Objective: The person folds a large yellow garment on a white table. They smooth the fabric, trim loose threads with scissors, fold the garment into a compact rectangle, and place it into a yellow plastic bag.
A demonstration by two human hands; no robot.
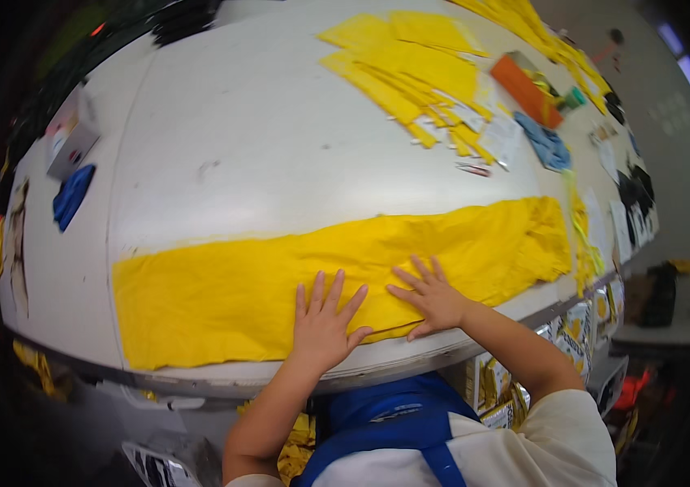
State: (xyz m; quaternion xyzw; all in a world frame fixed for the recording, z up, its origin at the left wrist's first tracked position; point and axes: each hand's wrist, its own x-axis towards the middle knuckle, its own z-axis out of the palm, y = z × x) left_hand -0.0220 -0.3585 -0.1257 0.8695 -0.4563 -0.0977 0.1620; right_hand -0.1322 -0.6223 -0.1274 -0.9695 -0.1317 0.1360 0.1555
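Note:
A long piece of yellow fabric (215, 300) lies stretched along the near edge of the white table, folded lengthwise as far as I can see. Its right end is bunched and wrinkled. My left hand (325, 321) rests flat on the cloth near its middle, fingers spread. Just to the right, my right hand (433, 300) presses on the same fabric, also with fingers apart. Neither hand grips anything. What kind of garment or piece the fabric is, I cannot tell.
Folded yellow pieces (410, 65) lie stacked at the far right of the table (223, 162). Near them are an orange box (526, 91), a blue cloth (543, 142) and a small marker-like item (473, 170). At left stand a white box (71, 134) and another blue cloth (74, 196).

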